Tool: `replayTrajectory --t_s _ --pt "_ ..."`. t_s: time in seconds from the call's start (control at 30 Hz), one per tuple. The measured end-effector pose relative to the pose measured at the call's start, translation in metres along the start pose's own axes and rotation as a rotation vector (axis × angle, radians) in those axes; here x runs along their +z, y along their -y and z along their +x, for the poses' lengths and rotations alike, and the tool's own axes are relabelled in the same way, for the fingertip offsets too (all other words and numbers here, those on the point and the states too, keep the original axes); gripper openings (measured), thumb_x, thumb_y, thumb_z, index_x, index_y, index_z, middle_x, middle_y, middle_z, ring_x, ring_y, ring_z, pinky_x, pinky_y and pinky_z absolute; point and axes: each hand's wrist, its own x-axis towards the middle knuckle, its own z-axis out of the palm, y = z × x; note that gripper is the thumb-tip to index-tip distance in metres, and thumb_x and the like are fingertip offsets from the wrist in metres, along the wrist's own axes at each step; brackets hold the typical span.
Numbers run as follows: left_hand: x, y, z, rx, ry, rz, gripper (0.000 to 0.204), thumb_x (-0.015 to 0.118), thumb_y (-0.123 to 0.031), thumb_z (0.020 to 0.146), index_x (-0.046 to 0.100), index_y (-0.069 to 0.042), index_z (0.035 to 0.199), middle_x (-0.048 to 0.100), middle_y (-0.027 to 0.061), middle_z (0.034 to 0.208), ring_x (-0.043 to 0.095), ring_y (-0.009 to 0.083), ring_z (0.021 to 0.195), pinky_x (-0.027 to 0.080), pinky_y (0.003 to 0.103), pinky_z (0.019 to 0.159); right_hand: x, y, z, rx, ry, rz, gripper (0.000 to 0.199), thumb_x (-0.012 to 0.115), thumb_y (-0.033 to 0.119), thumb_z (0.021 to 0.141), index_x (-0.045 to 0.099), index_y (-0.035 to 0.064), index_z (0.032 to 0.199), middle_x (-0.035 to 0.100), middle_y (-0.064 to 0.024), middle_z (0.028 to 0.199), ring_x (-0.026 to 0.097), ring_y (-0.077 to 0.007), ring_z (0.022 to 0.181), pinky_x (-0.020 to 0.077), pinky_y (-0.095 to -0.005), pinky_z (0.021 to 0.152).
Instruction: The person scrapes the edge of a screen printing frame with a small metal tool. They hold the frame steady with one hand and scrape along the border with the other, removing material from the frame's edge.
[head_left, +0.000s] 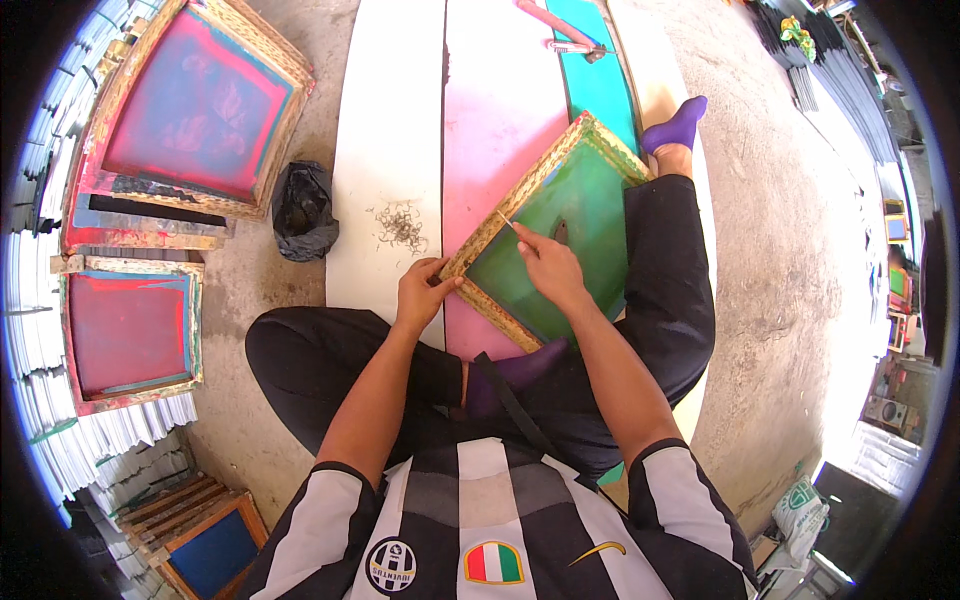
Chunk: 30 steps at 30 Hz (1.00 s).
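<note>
A wooden screen-printing frame [500,318] with green mesh lies tilted across the boards between my legs. My left hand [424,290] grips its near left corner, thumb on top and fingers at the outer side. On the frame's left rail, my right hand [548,262] pinches a thin, pale, pointed tool [505,216]; most of it is hidden in the fingers. A small dark object [562,232] shows on the mesh just beyond that hand. To the left, a scatter of thin dark bits [402,224], like pulled staples, lies on the white board.
A hammer [560,25] and a small cutter-like tool [568,47] lie at the far end of the boards. A black plastic bag [305,212] stands on the floor at left. Beyond it lean several printing frames [275,150]. My purple-socked foot [678,128] rests beside the frame's far corner.
</note>
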Motion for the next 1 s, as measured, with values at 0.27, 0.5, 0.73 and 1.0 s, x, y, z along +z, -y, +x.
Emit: replayTrajectory --t_s 0.27,0.5,0.73,1.0 --pt "0.000 -0.005 0.001 -0.016 0.015 -0.066 0.054 0.087 -0.028 0.080 0.071 -0.002 0.124 0.068 0.0144 0.117 0.067 0.0206 0.095 0.054 0.032 0.084 0.013 -0.011 0.005 -0.018 -0.056 -0.022 0.037 0.057 0.029 0.100 0.063 0.0281 0.136 0.072 -0.0222 0.102 0.068 -0.0464 0.095 0.0540 -0.0550 0.088" --pt "0.003 0.002 0.003 0.044 -0.006 -0.029 0.054 0.087 -0.027 0.079 0.071 0.001 0.122 0.069 0.0163 0.117 0.067 0.0218 0.092 0.054 0.032 0.082 0.001 0.012 0.005 0.054 0.049 -0.206 0.041 0.052 0.028 0.101 0.058 0.0275 0.142 0.073 -0.0225 0.104 0.070 -0.0444 0.097 0.0546 -0.0562 0.087" --pt "0.001 -0.001 0.003 0.012 0.046 -0.053 0.055 0.086 -0.029 0.080 0.070 0.002 0.123 0.068 0.0183 0.118 0.068 0.0250 0.099 0.054 0.034 0.087 -0.001 0.044 0.008 0.142 0.201 -0.441 0.046 0.047 0.027 0.102 0.051 0.0220 0.148 0.073 -0.0232 0.104 0.071 -0.0419 0.095 0.0558 -0.0540 0.085" --pt "-0.001 -0.004 0.004 0.048 0.045 0.010 0.054 0.084 -0.030 0.082 0.070 0.002 0.123 0.068 0.0188 0.120 0.068 0.0251 0.100 0.054 0.034 0.087 0.017 -0.006 0.010 -0.059 -0.017 -0.251 0.043 0.055 0.026 0.102 0.057 0.0146 0.143 0.065 -0.0176 0.072 0.068 -0.0301 0.071 0.0548 -0.0463 0.071"
